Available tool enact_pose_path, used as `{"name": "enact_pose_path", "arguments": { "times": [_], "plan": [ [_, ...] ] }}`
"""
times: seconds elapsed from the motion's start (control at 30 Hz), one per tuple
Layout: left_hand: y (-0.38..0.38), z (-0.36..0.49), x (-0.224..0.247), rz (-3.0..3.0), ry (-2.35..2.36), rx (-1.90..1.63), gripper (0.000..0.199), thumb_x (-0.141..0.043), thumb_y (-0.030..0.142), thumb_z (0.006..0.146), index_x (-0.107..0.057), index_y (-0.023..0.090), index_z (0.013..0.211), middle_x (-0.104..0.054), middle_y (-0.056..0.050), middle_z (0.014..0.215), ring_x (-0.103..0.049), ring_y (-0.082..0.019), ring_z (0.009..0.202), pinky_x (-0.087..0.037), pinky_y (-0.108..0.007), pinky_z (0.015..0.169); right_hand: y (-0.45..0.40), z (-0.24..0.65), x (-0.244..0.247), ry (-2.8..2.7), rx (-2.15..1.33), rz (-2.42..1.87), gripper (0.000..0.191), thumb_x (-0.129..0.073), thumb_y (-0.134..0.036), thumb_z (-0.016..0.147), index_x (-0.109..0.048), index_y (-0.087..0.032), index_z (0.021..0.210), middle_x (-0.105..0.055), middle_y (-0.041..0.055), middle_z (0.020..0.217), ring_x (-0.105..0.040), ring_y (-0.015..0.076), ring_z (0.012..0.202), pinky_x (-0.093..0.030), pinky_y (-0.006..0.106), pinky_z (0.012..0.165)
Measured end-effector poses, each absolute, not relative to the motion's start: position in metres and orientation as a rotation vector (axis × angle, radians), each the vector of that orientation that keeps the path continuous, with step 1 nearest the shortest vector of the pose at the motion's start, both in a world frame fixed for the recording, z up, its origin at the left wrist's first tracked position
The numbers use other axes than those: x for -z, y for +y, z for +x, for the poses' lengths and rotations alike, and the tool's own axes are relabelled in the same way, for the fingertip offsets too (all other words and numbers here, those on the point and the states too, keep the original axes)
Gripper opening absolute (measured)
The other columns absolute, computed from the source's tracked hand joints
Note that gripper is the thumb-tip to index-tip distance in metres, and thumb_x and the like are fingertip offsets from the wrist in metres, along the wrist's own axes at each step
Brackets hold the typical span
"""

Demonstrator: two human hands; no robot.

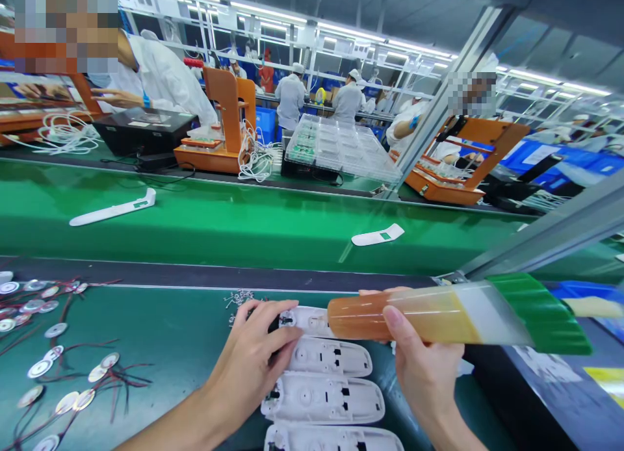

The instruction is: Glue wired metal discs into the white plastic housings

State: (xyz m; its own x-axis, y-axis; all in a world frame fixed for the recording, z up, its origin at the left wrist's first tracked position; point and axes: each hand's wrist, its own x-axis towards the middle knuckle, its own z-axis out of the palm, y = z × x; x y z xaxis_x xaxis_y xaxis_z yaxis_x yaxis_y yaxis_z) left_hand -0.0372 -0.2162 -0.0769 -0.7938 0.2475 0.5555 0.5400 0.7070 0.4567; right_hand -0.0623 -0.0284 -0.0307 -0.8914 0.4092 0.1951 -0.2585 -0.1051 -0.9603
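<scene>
My right hand (pixel 424 366) is wrapped round a translucent glue bottle (pixel 429 314) with amber contents and a ribbed green end. The bottle lies nearly level, its narrower end pointing left over the farthest white plastic shell (pixel 305 316). Its tip is hard to make out against the shell. My left hand (pixel 260 350) is closed on that shell's left end, fingers bent and thumb beneath them. Nearer to me, more white shells (pixel 326 399) lie in a column, hollow side up, with small black parts in them.
Round metal discs with wires (pixel 75 399) lie spread at the left. Small screws (pixel 240 298) are piled behind my left hand. Beyond, white casings (pixel 377 235) rest on a green conveyor belt (pixel 253 223). Co-workers stand by orange fixtures (pixel 224 113). A metal post (pixel 439 106) rises at right.
</scene>
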Motion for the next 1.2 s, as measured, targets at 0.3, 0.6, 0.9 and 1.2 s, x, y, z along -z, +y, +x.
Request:
{"name": "enact_pose_path", "arguments": {
  "times": [0.3,0.6,0.9,1.2],
  "plan": [
    [-0.215,-0.038,0.079,-0.595,-2.439,0.892,0.023,-0.044,0.012,0.088,-0.062,0.025,0.093,-0.055,-0.004,0.115,-0.053,-0.016,0.093,-0.031,-0.044,0.092,-0.018,-0.068,0.043,-1.781,-2.002,-0.085,0.045,-0.077,-0.032,0.058,-0.057,-0.013,0.093,-0.065,0.0107,0.078,-0.062,0.0230,0.069,-0.054,0.037,0.065],
    [-0.215,-0.036,0.079,-0.627,-2.423,0.863,0.024,-0.044,0.008,0.087,-0.061,0.023,0.095,-0.056,-0.006,0.114,-0.054,-0.017,0.098,-0.032,-0.044,0.092,-0.028,-0.064,0.033,-1.751,-2.036,-0.208,0.044,-0.078,-0.034,0.056,-0.057,-0.015,0.090,-0.064,0.0099,0.083,-0.060,0.0229,0.072,-0.050,0.034,0.060],
    [-0.214,-0.037,0.080,-0.632,-2.422,0.869,0.023,-0.045,0.008,0.087,-0.061,0.023,0.093,-0.055,-0.006,0.115,-0.054,-0.017,0.098,-0.031,-0.044,0.092,-0.025,-0.065,0.040,-1.788,-1.992,-0.196,0.047,-0.077,-0.041,0.059,-0.056,-0.015,0.091,-0.064,0.0089,0.082,-0.060,0.0257,0.077,-0.044,0.051,0.081],
    [-0.216,-0.037,0.078,-0.639,-2.402,0.845,0.022,-0.045,0.009,0.087,-0.062,0.022,0.092,-0.056,-0.007,0.113,-0.055,-0.018,0.097,-0.034,-0.043,0.090,-0.032,-0.062,0.036,-1.782,-2.006,-0.167,0.047,-0.077,-0.040,0.059,-0.056,-0.014,0.092,-0.065,0.0074,0.078,-0.061,0.0238,0.073,-0.050,0.043,0.074]
  ]
}}
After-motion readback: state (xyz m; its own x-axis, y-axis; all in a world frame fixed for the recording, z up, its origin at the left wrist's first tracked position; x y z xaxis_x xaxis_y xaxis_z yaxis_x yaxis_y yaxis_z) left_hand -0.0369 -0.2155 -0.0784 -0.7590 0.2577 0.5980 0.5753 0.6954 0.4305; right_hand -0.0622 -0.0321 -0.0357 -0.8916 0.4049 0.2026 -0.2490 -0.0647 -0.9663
